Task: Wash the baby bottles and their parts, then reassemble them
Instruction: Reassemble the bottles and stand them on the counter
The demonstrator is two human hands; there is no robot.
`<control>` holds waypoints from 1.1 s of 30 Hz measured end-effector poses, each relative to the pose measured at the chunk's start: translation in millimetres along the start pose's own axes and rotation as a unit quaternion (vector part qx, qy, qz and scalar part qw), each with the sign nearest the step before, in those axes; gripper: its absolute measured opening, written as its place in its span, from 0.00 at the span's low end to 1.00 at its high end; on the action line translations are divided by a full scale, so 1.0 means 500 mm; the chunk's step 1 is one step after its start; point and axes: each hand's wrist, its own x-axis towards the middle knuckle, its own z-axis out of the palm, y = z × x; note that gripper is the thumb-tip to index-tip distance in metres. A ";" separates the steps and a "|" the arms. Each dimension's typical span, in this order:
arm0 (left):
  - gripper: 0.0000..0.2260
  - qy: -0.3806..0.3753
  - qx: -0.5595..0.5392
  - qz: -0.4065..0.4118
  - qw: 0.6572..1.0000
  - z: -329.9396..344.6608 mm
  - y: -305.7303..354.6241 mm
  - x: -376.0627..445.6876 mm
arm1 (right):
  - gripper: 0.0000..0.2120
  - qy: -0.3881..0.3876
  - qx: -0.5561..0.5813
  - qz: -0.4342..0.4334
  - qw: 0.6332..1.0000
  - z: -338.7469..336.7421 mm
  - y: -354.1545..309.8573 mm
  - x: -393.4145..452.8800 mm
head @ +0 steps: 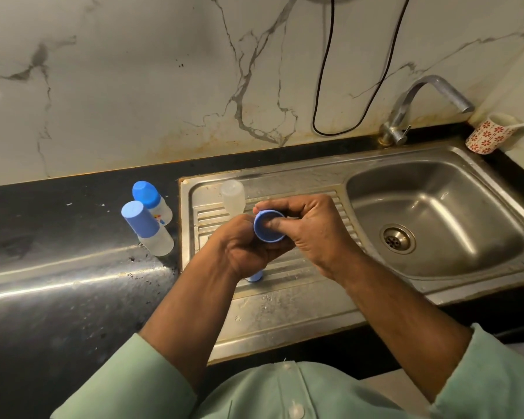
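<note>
Marble wall (133,86) behind, black counter (58,282) spreading left of the hands, steel sink (430,213) basin off to their right, drainboard (285,297) right beneath them. Both hands meet in the middle: left hand (245,249) curls around a blue bottle cap (268,226), right hand (312,231) pinches its rim, a finger inside. Just beyond the knuckles stands an uncapped clear bottle (233,196). Left of the hands, two blue-capped bottles (147,228) wait side by side.

Home kitchen: steel sink (430,173), tap (418,101)
</note>
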 end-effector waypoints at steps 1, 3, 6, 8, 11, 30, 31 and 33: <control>0.20 0.007 -0.003 0.001 1.000 0.001 0.000 -0.002 | 0.12 -0.006 0.011 0.009 1.000 0.000 0.002 0.001; 0.18 0.027 -0.013 0.006 1.000 0.005 -0.003 -0.009 | 0.11 -0.019 0.030 0.026 0.999 0.000 0.008 0.002; 0.11 0.057 -0.024 0.029 0.998 0.019 -0.007 -0.014 | 0.10 0.006 0.034 0.031 0.999 0.007 0.017 0.002; 0.09 0.080 -0.034 0.049 0.995 0.027 -0.012 -0.013 | 0.09 0.044 0.025 0.019 0.999 0.015 0.020 0.002; 0.08 0.093 -0.054 0.070 0.992 0.031 -0.014 -0.014 | 0.10 0.051 0.015 0.004 0.999 0.021 0.019 0.004; 0.12 0.035 -0.046 0.000 0.998 -0.001 0.000 -0.007 | 0.12 0.028 -0.034 -0.021 0.999 0.021 0.018 0.009; 0.13 0.028 -0.041 0.000 0.999 -0.005 0.001 -0.007 | 0.11 0.029 -0.035 -0.017 0.999 0.018 0.018 0.011; 0.16 0.028 -0.022 0.014 0.999 -0.010 0.002 -0.006 | 0.10 0.024 -0.039 -0.007 0.999 0.015 0.017 0.014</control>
